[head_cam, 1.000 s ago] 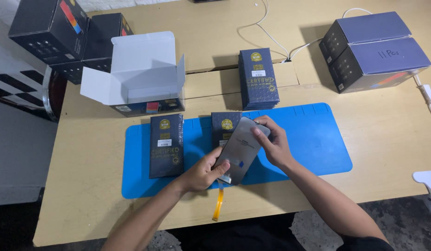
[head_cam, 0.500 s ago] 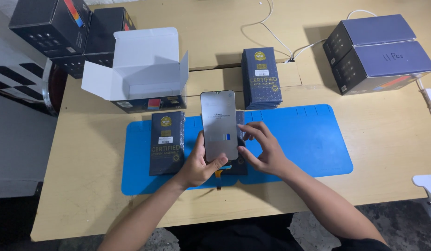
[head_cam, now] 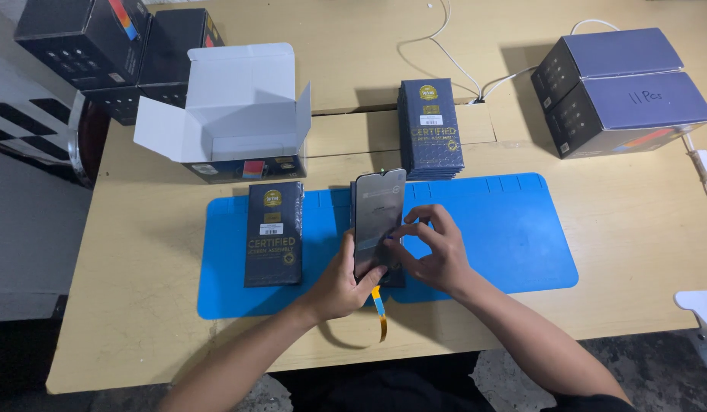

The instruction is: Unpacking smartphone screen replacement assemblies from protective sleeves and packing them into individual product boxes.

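Observation:
My left hand [head_cam: 339, 284] holds a dark phone screen panel [head_cam: 376, 217] upright by its lower left edge, above the blue mat [head_cam: 506, 236]. An orange flex ribbon [head_cam: 379, 311] hangs from the panel's bottom. My right hand [head_cam: 433, 252] touches the panel's lower right edge with fingertips, pinching at its surface. A flat dark box with gold print [head_cam: 273, 233] lies on the mat to the left. Another dark box lies under the panel, mostly hidden.
A stack of like dark boxes [head_cam: 431, 126] stands behind the mat. An open white-lined carton [head_cam: 231, 114] sits at the back left, black cartons [head_cam: 101, 46] beyond it. Two purple-topped cartons [head_cam: 620, 88] and white cables [head_cam: 460, 61] lie at the back right.
The panel has been turned from tilted to upright and faces me. My right hand has slid down from its top edge to its lower right edge.

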